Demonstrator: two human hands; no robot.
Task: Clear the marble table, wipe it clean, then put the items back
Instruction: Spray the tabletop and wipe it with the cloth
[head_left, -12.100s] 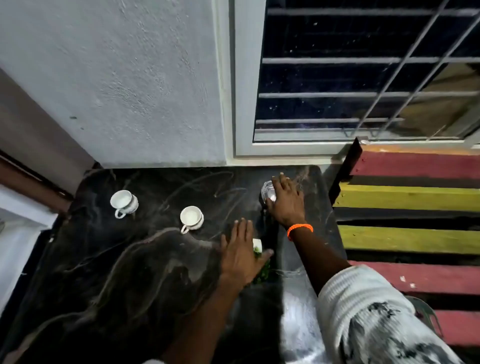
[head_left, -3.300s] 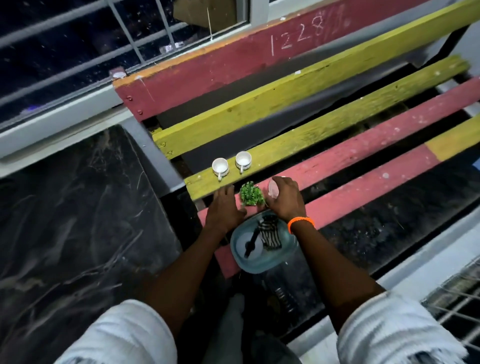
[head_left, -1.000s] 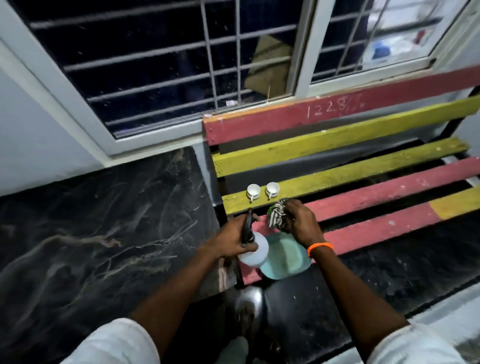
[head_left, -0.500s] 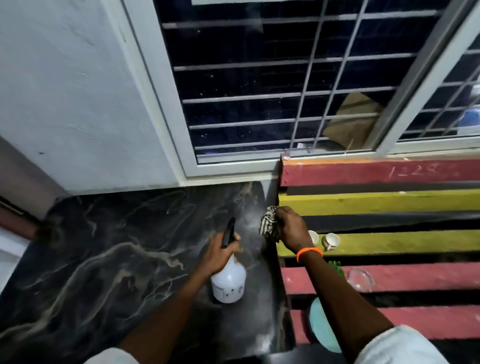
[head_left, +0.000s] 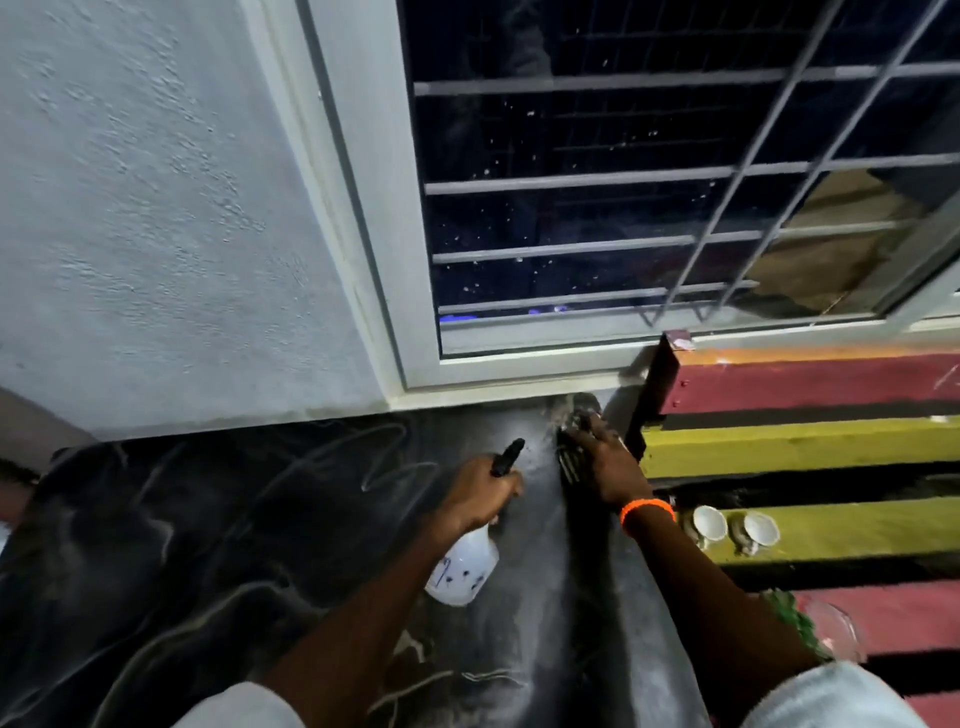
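Nearest to me, the dark marble worktop (head_left: 218, 561) has nothing standing on it, so the clearing part looks done. What sits on the stone now is only the cleaning gear in the person's hands.

A little further in, toward the right side of the worktop, the left hand (head_left: 480, 496) grips the neck of a white spray bottle (head_left: 464, 566), fingers wrapped round it below the black nozzle, which points at the far right corner. The bottle hangs low over the stone; whether its base touches the surface I cannot tell.

Beyond it, right at that far right corner by the window frame (head_left: 363, 249), the right hand (head_left: 605, 462) lies on a striped cloth (head_left: 570, 457) and holds it down against the marble, fingers spread fairly flat over it rather than bunched. I would say the wiping is only at its start: the cloth sits in the corner and the broad left stretch of the worktop looks dry and unwiped, though the light is too dim to be sure.

Off the right edge, the removed items wait on the painted bench (head_left: 810, 447): two white cups (head_left: 735, 525) on a yellow slat, and nearer me a small green plant (head_left: 792, 618) and a clear glass (head_left: 839, 631) on a red slat. All of these have yet to go back, so most of the wipe and the whole return are left.
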